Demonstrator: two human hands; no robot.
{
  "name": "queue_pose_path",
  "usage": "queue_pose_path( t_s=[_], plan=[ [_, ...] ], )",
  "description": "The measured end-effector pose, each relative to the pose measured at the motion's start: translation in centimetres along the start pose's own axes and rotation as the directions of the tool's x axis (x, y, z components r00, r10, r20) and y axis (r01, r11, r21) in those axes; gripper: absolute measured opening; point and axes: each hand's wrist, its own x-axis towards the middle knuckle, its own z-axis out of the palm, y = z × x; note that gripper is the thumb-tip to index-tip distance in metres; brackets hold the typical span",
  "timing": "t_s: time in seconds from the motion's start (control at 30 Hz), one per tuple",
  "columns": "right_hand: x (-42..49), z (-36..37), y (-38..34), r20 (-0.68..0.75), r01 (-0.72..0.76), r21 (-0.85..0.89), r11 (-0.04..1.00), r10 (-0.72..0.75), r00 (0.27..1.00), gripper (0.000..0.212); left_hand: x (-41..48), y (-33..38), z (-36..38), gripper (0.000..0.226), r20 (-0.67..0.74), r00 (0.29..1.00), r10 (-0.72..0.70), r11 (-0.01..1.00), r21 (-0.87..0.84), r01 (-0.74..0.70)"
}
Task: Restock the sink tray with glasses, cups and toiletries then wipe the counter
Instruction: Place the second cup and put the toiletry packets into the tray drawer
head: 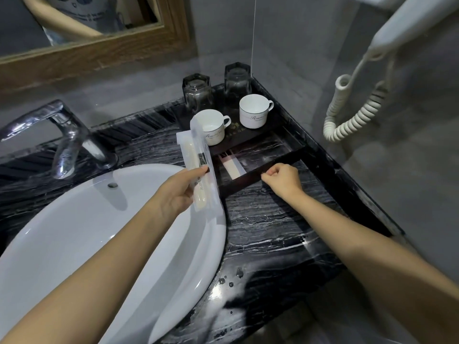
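A dark tray [273, 163] sits on the black marble counter [268, 232] in the right back corner. Two upturned dark glasses [197, 91] [237, 79] stand at its back, with two white cups [213, 127] [254, 110] in front of them. A clear wrapped packet [232, 166] lies in the tray's front compartment. My left hand [178, 192] holds several clear-wrapped toiletry packets [201, 170] upright over the sink's right rim. My right hand [282, 180] rests as a loose fist on the tray's front edge.
A white oval basin [99, 232] fills the left, with a chrome tap [67, 142] behind it. A wall-mounted hair dryer with a coiled cord [357, 112] hangs on the right. Water drops [231, 279] lie near the counter's front edge. A wood-framed mirror [99, 53] hangs above.
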Motion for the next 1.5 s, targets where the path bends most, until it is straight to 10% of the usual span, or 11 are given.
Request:
queue_pose_path(
  t_s=[0.53,0.7,1.5],
  plan=[
    [-5.3,-3.3,-0.4,-0.005,0.191,0.055,0.98,-0.191,0.982,0.026,-0.6,-2.1,5.4,0.007,0.105,0.994,-0.031,0.998,0.057,0.025],
    [-6.4,-3.0,-2.6,0.25,0.079,0.264,0.961,-0.147,0.957,0.031,-0.7,-2.2,7.7,0.004,0.097,0.995,-0.031,0.999,0.036,0.027],
    [-0.1,-8.5,-3.7,0.285,-0.253,0.161,0.954,0.201,0.937,0.03,0.6,-2.5,5.9,0.016,0.066,0.993,-0.098,0.99,-0.098,0.104]
  ],
)
